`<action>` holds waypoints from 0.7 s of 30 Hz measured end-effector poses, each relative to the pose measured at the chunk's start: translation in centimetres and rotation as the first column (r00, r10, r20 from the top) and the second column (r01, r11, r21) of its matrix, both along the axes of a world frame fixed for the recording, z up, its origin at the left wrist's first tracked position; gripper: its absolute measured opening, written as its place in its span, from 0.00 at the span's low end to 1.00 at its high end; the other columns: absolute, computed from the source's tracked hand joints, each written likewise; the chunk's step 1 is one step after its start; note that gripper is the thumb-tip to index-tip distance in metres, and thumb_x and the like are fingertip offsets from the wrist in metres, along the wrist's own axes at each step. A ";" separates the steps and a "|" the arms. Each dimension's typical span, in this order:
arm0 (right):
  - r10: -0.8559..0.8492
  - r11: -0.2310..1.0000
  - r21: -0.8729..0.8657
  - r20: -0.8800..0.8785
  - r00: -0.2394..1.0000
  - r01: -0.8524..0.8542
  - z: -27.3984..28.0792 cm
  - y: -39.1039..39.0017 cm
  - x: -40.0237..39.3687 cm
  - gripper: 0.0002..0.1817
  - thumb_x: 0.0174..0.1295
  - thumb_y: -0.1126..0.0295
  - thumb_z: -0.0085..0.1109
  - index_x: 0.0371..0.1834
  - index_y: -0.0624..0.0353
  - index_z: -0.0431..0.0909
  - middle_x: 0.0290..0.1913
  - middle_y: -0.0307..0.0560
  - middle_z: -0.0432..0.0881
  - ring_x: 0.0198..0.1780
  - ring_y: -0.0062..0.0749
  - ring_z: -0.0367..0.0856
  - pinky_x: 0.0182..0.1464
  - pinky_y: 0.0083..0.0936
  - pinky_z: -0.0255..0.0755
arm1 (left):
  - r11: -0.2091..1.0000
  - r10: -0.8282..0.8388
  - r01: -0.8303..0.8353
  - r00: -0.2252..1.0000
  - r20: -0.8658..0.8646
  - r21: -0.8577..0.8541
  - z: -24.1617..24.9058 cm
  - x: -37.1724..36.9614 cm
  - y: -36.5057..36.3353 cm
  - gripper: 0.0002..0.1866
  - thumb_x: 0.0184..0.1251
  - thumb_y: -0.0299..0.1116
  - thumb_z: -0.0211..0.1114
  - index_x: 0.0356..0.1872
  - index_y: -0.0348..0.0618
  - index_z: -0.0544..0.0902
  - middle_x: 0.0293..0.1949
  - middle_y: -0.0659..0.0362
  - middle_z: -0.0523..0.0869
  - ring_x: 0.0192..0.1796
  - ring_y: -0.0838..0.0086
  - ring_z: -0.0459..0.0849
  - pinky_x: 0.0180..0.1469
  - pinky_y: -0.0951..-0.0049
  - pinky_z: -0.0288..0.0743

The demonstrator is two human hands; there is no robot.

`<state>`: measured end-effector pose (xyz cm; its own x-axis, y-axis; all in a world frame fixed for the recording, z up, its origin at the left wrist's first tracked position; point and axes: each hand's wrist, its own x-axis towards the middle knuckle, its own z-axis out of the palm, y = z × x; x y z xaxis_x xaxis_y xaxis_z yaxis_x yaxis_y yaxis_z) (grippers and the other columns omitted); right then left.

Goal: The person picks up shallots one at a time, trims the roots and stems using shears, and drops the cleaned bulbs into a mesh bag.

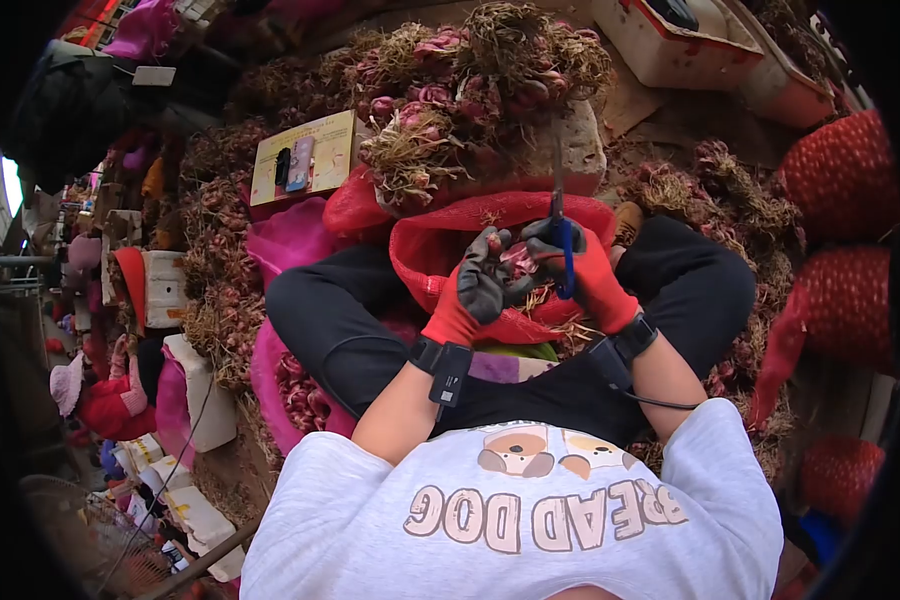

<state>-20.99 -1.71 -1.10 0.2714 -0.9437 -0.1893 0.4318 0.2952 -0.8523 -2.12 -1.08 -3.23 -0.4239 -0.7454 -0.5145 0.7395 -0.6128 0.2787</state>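
My left hand (481,284), in a red glove with dark grey palm and fingers, has its fingers curled around a small reddish shallot (494,243). My right hand (590,275), gloved the same way, grips blue-handled scissors (567,262), their blades pointing away from me. Between both hands show pinkish shallots (518,262) with dry stalks; which hand bears them I cannot tell. Beneath the hands, between my crossed legs, gapes a red mesh bag (420,235). Just beyond it, a heap of shallots with dried tops (430,125) lies on a white foam box (582,150).
A carton (330,150) with a phone (299,165) on it stands at the front left. More shallots (220,250) cover the ground on both sides. Filled red mesh bags (845,175) line the right; foam boxes (680,45) sit at the back. Another person (115,400) sits far left.
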 end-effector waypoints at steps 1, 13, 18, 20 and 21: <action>0.022 0.994 -0.102 -0.123 0.992 -0.035 0.4 0.3 1.0 0.15 0.57 0.72 0.63 0.47 0.65 0.76 0.38 0.40 0.81 0.38 0.21 0.80 0.42 0.21 0.76 | 1.000 -0.028 0.029 0.998 -0.048 0.006 0.0 -0.1 0.0 0.13 0.71 0.44 0.58 0.49 0.49 0.77 0.41 0.63 0.82 0.42 0.75 0.81 0.47 0.69 0.80; -0.179 0.935 -0.302 -0.855 0.487 -0.186 1.2 0.5 0.2 0.18 0.55 0.55 0.63 0.39 0.58 0.76 0.37 0.53 0.81 0.40 0.48 0.81 0.41 0.36 0.74 | 0.975 0.195 -0.206 0.973 -0.125 -0.080 -0.9 2.0 -1.0 0.16 0.67 0.23 0.57 0.55 0.39 0.72 0.45 0.58 0.78 0.42 0.77 0.80 0.45 0.81 0.81; -0.202 0.899 -0.309 -0.921 0.333 -0.310 0.2 1.4 1.0 0.24 0.52 0.46 0.61 0.37 0.57 0.77 0.37 0.51 0.81 0.40 0.47 0.82 0.41 0.39 0.74 | 0.959 0.122 -0.184 0.954 -0.274 -0.215 -0.9 4.2 -1.5 0.18 0.67 0.23 0.56 0.57 0.35 0.71 0.50 0.57 0.77 0.46 0.75 0.79 0.46 0.80 0.81; -0.190 0.893 -0.282 -0.943 0.275 -0.349 0.7 1.2 1.1 0.25 0.52 0.45 0.61 0.39 0.57 0.77 0.36 0.50 0.81 0.40 0.48 0.82 0.41 0.40 0.75 | 0.946 0.049 -0.145 0.948 -0.316 -0.291 0.2 4.0 -1.4 0.17 0.67 0.22 0.55 0.57 0.34 0.72 0.49 0.58 0.77 0.45 0.76 0.79 0.45 0.81 0.80; -0.204 0.889 -0.287 -0.946 0.253 -0.356 0.3 1.3 1.2 0.25 0.52 0.45 0.61 0.39 0.57 0.77 0.36 0.50 0.81 0.40 0.48 0.82 0.41 0.40 0.75 | 0.958 0.034 -0.124 0.944 -0.328 -0.259 0.0 4.2 -1.6 0.17 0.67 0.23 0.55 0.57 0.34 0.72 0.48 0.58 0.78 0.45 0.76 0.80 0.44 0.81 0.80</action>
